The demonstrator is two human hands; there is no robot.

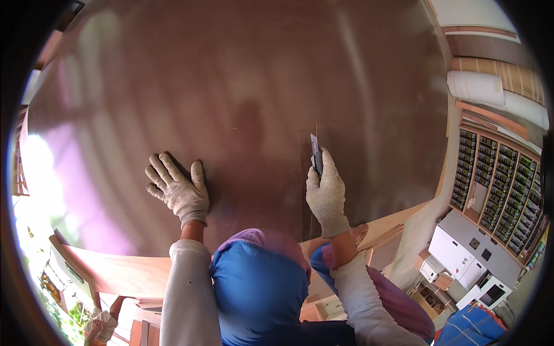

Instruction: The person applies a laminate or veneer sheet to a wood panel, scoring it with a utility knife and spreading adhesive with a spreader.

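A large glossy brown sheet [248,69] spreads across most of the head view. My left hand [179,193], in a pale knit glove, lies flat on it with fingers spread. My right hand [326,193], gloved the same way, is wrapped round a utility knife [317,158]. The knife's blade points away from me, close to thin straight lines on the sheet that run lengthwise and meet in a corner. Whether the blade tip touches the surface I cannot tell. My knee in blue cloth [259,288] is between my forearms.
Pale wooden boards [127,274] show under the sheet's near edge. At the right stand a rack of small dark items [499,179], a white cabinet [459,251] and white rolls [476,86]. A blue bag [470,326] lies lower right. Another person's arm [104,323] shows lower left.
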